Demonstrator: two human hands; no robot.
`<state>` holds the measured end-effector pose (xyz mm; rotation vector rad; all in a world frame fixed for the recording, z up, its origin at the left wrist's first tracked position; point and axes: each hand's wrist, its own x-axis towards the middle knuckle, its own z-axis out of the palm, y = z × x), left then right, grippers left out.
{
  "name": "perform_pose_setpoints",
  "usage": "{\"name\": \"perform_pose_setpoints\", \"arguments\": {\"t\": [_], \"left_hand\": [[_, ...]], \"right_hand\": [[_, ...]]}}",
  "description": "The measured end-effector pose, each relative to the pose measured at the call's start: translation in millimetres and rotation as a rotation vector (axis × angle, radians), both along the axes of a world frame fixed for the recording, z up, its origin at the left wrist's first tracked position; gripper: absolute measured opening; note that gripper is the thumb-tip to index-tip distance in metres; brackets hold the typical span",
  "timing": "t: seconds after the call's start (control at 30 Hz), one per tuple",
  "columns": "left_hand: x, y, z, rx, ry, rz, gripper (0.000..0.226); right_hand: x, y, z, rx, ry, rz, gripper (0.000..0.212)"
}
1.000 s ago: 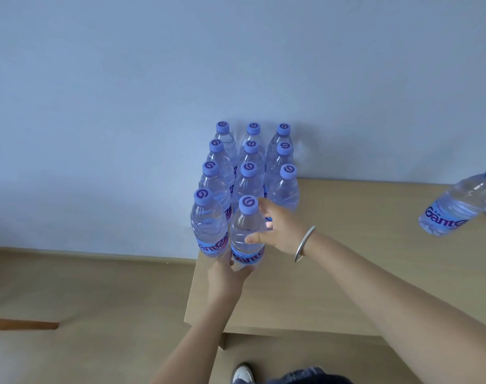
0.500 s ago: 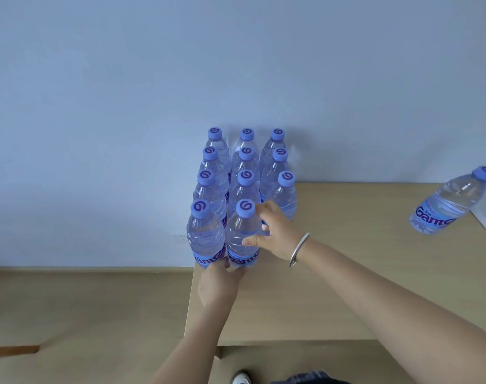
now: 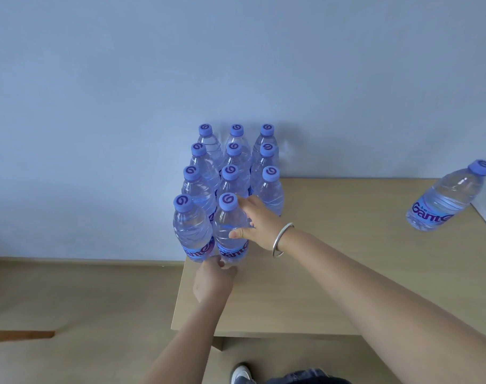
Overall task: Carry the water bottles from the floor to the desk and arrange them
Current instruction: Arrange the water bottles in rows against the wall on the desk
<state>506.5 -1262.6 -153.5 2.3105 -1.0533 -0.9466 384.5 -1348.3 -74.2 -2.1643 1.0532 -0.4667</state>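
Observation:
Several clear water bottles [image 3: 233,162] with blue caps stand in three columns at the desk's [image 3: 333,273] back left corner. My right hand [image 3: 259,223] grips the front middle bottle [image 3: 229,225], thumb on its near side and fingers behind its shoulder. My left hand [image 3: 212,281] holds the base of that bottle from the front, its fingertips also beside the front left bottle [image 3: 191,231]. No bottle stands in the front right spot. A single bottle [image 3: 447,200] stands apart at the desk's right edge.
The desk's left edge runs just beside the left column of bottles, with the tan floor [image 3: 83,300] below it. A pale blue wall [image 3: 236,65] backs the desk. My shoe [image 3: 240,374] shows under the front edge.
Both hands have stayed on the front middle bottle, which has slid slightly back against the row behind it. The view has shifted a little.

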Motion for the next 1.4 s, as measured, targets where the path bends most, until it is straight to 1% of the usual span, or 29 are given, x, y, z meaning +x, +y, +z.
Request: {"name": "perform_pose_setpoints", "arguments": {"t": [0.17,0.23,0.3,0.33,0.4,0.43,0.47,0.5,0.53,0.57,0.67,0.77,0.83,0.87,0.93,1.0,1.07,1.2,1.3,1.4], "left_hand": [[-9.7,-0.3,7.1,0.007,0.027,0.040,0.060],[-15.5,1.2,11.1,0.042,0.031,0.050,0.061],[-24.5,4.3,14.7,0.097,0.017,0.021,0.056],[-30.5,5.9,15.8,0.116,0.012,-0.004,0.051],[-45.9,8.4,16.6,0.112,0.015,-0.050,0.037],[-55.5,8.1,16.7,0.103,0.022,-0.076,0.033],[-66.3,7.1,16.3,0.093,0.034,-0.106,0.033],[-77.8,5.6,16.4,0.081,0.050,-0.135,0.036],[-90.0,2.9,16.9,0.067,0.072,-0.159,0.037],[-102.8,-0.1,17.2,0.055,0.099,-0.181,0.036],[-144.2,-14.0,17.3,0.029,0.184,-0.259,0.035],[-187.0,-31.4,20.5,0.010,0.254,-0.358,0.034],[-211.8,-41.0,24.2,-0.009,0.270,-0.400,0.030],[-222.3,-44.8,25.2,-0.016,0.272,-0.418,0.027],[-237.8,-49.9,26.5,-0.020,0.268,-0.449,0.023],[-247.1,-53.0,27.5,-0.019,0.254,-0.471,0.022],[-252.2,-56.0,29.7,-0.023,0.253,-0.475,0.022],[-251.5,-60.5,32.0,-0.035,0.260,-0.453,0.022],[-245.3,-59.9,30.5,-0.039,0.258,-0.429,0.023],[-238.9,-56.8,28.3,-0.046,0.267,-0.421,0.033]], "right_hand": [[-0.3,-5.9,-1.2,0.014,0.010,0.048,0.076],[-2.2,-7.2,-0.1,0.019,0.034,0.064,0.085],[-10.6,-5.6,3.9,0.045,-0.009,0.058,0.098],[-18.8,-3.1,8.2,0.042,-0.091,0.032,0.102],[-46.8,-0.1,23.1,-0.051,-0.360,-0.125,0.097],[-67.9,-1.9,31.1,-0.146,-0.507,-0.263,0.090],[-93.7,-6.1,37.7,-0.261,-0.621,-0.423,0.082],[-124.0,-12.1,43.1,-0.376,-0.674,-0.579,0.075],[-156.8,-19.0,47.1,-0.461,-0.669,-0.717,0.071],[-189.5,-25.2,49.0,-0.493,-0.630,-0.835,0.069],[-274.5,-37.1,41.4,-0.431,-0.454,-1.104,0.071],[-329.6,-38.8,23.8,-0.318,-0.287,-1.227,0.075],[-352.2,-39.0,15.2,-0.234,-0.273,-1.281,0.077],[-359.7,-39.6,12.2,-0.215,-0.273,-1.286,0.078],[-366.8,-42.6,7.0,-0.148,-0.254,-1.220,0.076],[-368.3,-46.3,1.2,-0.022,-0.296,-1.116,0.062],[-368.5,-50.5,-4.2,0.080,-0.345,-1.096,0.056],[-368.3,-55.3,-11.4,0.038,-0.344,-1.119,0.058],[-367.0,-53.2,-12.1,-0.001,-0.303,-1.121,0.059],[-359.8,-48.3,-15.2,-0.058,-0.296,-1.174,0.056]]}}
